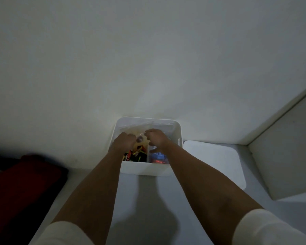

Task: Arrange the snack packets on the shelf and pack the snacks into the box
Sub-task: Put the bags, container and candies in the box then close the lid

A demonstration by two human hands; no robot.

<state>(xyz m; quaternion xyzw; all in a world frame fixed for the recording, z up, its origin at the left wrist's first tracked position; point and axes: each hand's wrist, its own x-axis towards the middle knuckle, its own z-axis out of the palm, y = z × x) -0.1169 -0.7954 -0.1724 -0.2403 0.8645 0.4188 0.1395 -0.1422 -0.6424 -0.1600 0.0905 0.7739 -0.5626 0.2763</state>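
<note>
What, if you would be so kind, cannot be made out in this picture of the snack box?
Head view only:
- What the left hand and right hand grip: their curled fingers hide it.
- Print on the snack packets: too small, dim.
- The white box floor: covered by packets.
- The dark red thing: blurred, cut by the left edge.

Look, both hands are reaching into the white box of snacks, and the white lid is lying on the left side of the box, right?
Nearly. In the head view both hands, left hand and right hand, are inside the white box of snacks, but the white lid lies on the box's right side, not its left. On the left is a dark red thing.
</note>
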